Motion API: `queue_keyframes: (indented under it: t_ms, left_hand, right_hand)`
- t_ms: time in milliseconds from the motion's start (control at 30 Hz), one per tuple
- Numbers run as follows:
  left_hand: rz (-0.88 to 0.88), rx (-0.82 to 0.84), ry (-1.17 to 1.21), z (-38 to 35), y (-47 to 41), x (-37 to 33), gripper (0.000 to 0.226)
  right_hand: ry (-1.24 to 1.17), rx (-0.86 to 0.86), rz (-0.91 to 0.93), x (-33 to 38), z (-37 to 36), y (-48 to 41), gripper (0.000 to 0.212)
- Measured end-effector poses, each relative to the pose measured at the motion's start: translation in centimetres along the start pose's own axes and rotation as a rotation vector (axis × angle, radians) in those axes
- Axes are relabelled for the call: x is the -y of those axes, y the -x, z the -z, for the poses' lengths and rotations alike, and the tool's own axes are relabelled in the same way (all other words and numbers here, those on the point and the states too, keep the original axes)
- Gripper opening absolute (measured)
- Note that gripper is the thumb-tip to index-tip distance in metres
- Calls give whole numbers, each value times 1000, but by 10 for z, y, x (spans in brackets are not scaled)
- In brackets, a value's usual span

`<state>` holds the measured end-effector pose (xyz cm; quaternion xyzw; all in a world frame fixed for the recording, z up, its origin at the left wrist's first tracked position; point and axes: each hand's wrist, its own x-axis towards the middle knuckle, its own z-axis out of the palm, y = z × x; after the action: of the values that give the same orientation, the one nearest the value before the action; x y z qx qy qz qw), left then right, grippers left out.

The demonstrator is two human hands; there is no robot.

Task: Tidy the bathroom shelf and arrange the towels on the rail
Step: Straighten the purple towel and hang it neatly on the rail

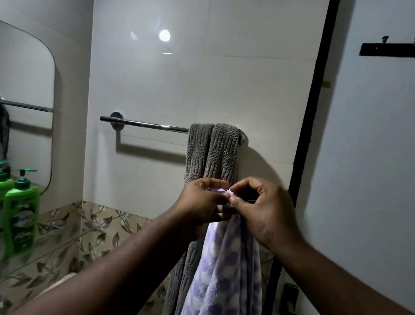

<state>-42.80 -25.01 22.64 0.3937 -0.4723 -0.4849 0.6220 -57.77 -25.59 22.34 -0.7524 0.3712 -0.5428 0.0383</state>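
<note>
The lilac spotted towel (226, 278) is hanging bunched in front of the grey towel (214, 153) at the rail's (144, 124) right end, both the left hand (203, 201) and right hand (259, 206) pinching its top edge, seemingly finding corners, needing spreading leftward along the bare rail next.

The left forearm (128, 260) and right forearm (340, 284) are bare; a faint mark sits on the right hand (264, 211).

Grey ribbed terry towel (213, 152) hangs folded over the right end of the chrome wall-mounted towel rail (144, 124). Lilac white-spotted fleece towel (225, 270) hangs bunched and vertical, nearer, overlapping the grey towel.
</note>
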Motion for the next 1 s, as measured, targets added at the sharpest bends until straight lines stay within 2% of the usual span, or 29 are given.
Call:
queue_keyframes:
  t_ms: [200,333,400,467,500,533,633,700,800,900,1000]
  left_hand:
    - [6,9,5,-3,1,-1,24]
    - [-53,111,-23,2,4,-9,29]
    - [-275,117,-273,6,0,-14,28]
    - [-551,65,-720,10,-5,-20,26]
    - [-620,60,-861,13,-7,-24,25]
    - [-618,109,-881,15,-9,-28,24]
    - [-431,322,-633,20,-6,-36,20]
    - [-425,320,-600,20,-8,-38,25]
    - [-463,266,-553,13,-6,-40,24]
    - [-483,259,-475,8,-6,-43,20]
    - [-539,234,-504,8,-8,-44,25]
  right_hand:
    - [-19,1,54,-7,1,5,14]
    - [-331,50,-60,-15,13,-13,16]
    - [-459,101,-76,-17,16,-21,17]
    - [-537,160,-68,-15,18,-28,20]
    - [-560,184,-61,-15,20,-30,21]
    - [-582,206,-56,-13,22,-32,22]
    - [-601,237,-64,-11,26,-37,23]
    - [-597,220,-96,-10,25,-39,23]
    - [-665,243,-219,-4,24,-37,6]
    - [-696,336,-309,1,21,-32,27]
    - [-748,286,-373,7,19,-30,32]
